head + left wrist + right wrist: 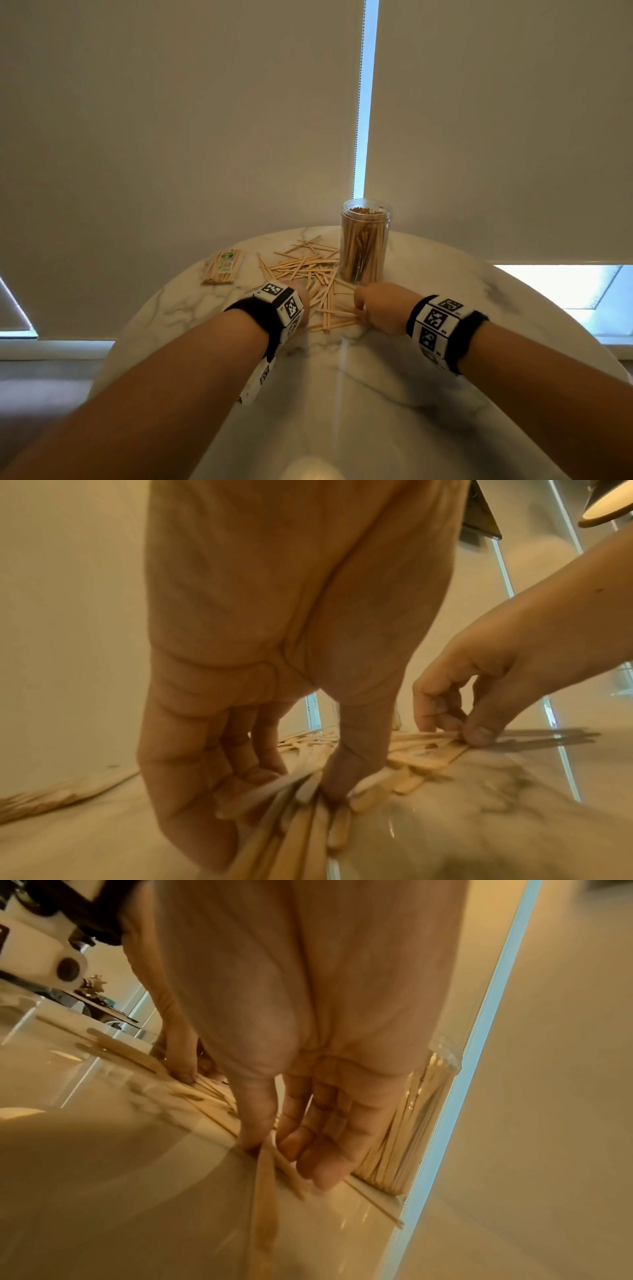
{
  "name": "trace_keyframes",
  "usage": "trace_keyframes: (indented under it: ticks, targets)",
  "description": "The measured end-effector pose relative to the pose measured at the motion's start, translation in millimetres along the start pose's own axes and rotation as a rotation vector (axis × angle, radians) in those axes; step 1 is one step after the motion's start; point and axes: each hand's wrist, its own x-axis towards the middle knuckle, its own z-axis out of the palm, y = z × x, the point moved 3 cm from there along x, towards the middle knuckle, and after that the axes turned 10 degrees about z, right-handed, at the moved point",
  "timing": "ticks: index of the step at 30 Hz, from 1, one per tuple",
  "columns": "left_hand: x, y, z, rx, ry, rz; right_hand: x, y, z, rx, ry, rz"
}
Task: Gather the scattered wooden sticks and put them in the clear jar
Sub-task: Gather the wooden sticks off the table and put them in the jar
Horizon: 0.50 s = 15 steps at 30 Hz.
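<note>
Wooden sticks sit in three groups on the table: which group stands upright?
The sticks packed in the clear jar stand on end. The scattered sticks and the wrapped bundle at the left lie flat.

Both forearms are bare. Each wrist wears a black band point(260, 318) carrying white blocks point(433, 322) printed with black square-patterned tags; a white housing with a dark round lens, perhaps a camera point(51, 958), sits at ten o'clock in the right wrist view.

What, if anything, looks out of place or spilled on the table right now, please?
Loose wooden sticks lie criss-crossed on the marble table beside the upright clear jar, which is already packed with sticks. The left hand and right hand are gathering them. A banded bundle of sticks lies apart, to the left.
</note>
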Motion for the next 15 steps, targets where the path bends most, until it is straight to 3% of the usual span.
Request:
trace_keyframes:
  ticks: [4, 15]
  targets:
    - [-13.1, 1.2, 19.6, 0.061, -0.095, 0.009, -16.7, -0.6, 3.0, -0.062, -0.011, -0.02]
    - [-51.2, 4.0, 32.1, -0.145, 0.094, -0.149, -71.3, -3.4, 14.4, -0.028, -0.135, 0.098]
